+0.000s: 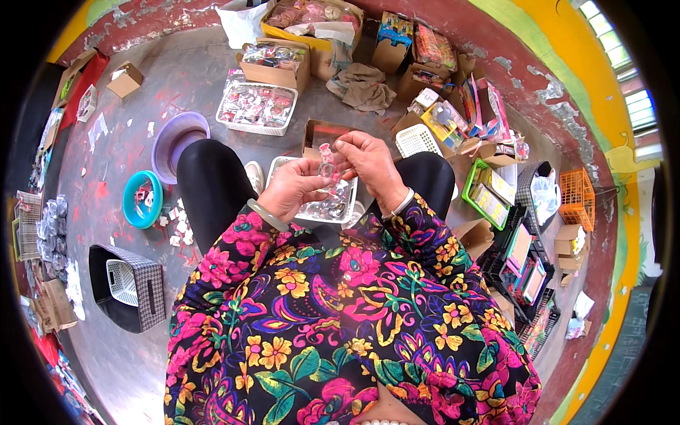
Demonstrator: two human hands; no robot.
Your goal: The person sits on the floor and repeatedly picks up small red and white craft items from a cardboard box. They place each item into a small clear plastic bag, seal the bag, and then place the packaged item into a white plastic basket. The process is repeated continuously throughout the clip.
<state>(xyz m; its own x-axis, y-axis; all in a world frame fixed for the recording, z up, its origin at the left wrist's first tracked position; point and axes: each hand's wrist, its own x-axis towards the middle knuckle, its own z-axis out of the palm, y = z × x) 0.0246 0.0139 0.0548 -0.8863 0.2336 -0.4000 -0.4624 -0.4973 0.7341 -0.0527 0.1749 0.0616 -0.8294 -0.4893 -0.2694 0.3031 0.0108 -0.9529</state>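
Note:
Between my two hands is a small clear-and-pink plastic piece (326,157); its exact kind is too small to tell. My left hand (294,185) pinches its lower part between thumb and fingers. My right hand (372,164) has thumb and forefinger closed at the upper right of the piece. Both hands are over a white plastic basket (275,166) between my knees, which holds several small shiny wrapped items (333,207). The hands cover part of the basket. Just beyond it stands an open cardboard box (310,133).
A purple tub (161,152) and a turquoise basin (127,205) stand at the left. Ahead is another white basket (249,130) full of packets. To the right are a green tray (473,202), black crates (513,301) and an orange crate (577,198). A checked bin (150,297) sits lower left.

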